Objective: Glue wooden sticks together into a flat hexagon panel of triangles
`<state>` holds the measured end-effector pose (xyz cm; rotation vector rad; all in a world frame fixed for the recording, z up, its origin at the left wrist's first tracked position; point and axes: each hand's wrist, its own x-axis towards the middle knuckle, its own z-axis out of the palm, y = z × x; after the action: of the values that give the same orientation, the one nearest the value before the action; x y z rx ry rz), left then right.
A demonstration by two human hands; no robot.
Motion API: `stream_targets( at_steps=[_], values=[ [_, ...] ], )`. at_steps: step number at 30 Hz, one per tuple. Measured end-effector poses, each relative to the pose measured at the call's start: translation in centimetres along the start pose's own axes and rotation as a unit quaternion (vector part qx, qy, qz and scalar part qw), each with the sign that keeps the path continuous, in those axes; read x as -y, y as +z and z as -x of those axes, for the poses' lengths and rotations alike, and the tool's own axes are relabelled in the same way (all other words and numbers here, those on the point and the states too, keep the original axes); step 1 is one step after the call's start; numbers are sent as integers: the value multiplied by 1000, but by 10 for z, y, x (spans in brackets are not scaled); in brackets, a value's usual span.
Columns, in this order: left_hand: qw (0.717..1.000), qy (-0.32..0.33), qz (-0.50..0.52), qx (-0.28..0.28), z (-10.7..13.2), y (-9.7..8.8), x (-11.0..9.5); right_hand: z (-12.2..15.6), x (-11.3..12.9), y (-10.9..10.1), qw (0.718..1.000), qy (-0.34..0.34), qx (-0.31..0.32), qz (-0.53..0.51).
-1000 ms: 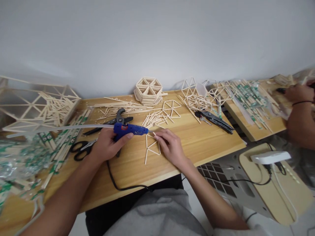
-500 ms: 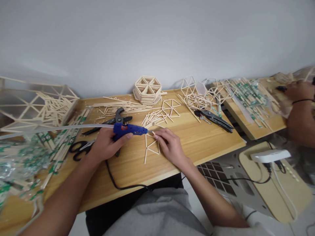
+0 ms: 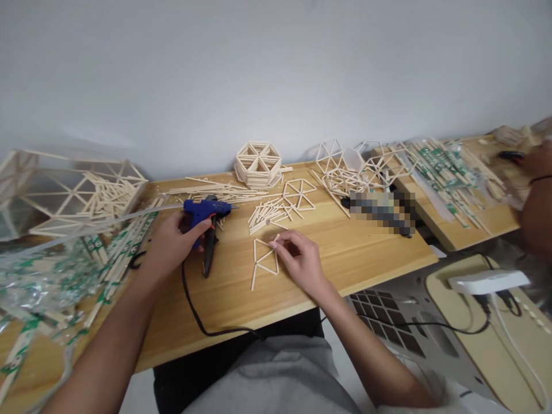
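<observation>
My left hand (image 3: 175,238) is wrapped round the grip of a blue glue gun (image 3: 199,211), whose nozzle points right, above the table. A long pale glue stick (image 3: 142,215) runs out of its back. In my right hand (image 3: 299,259), thumb and fingers pinch a short wooden stick (image 3: 276,237), mostly covered by the fingertips. Just left of that hand lies a partly joined frame of sticks (image 3: 257,263), flat on the wood. Behind it are a loose pile of short sticks (image 3: 264,215) and a flat frame with triangular spokes (image 3: 298,194).
A stack of hexagonal frames (image 3: 258,167) stands by the wall. Wrapped stick bundles (image 3: 116,247) and a large stick structure (image 3: 56,195) fill the left. More open frames (image 3: 345,175) lie right of centre, before a pixelated tool. A power strip (image 3: 489,282) and another person's hand (image 3: 539,161) are at right.
My left hand has drawn the glue gun left and up, away from the stick in my right hand. The right hand stays by the partly joined frame, still pinching the stick.
</observation>
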<state>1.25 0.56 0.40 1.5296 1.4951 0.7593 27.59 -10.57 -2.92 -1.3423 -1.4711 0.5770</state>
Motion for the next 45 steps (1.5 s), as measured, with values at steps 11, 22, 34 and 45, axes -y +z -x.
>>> stream_targets(
  at_steps=[11,22,34,45],
  values=[
    [952,-21,-270,-146,20,0,-1,-1,2,-3,999,-9,13,-47],
    [922,327,-206,36,96,56,-30,21,30,-5,976,73,74,-193],
    [916,350,-196,19,124,73,-19,41,11,-33,999,42,27,4],
    [896,370,-245,23,132,86,-1,43,4,-32,994,-18,49,91]
  ],
)
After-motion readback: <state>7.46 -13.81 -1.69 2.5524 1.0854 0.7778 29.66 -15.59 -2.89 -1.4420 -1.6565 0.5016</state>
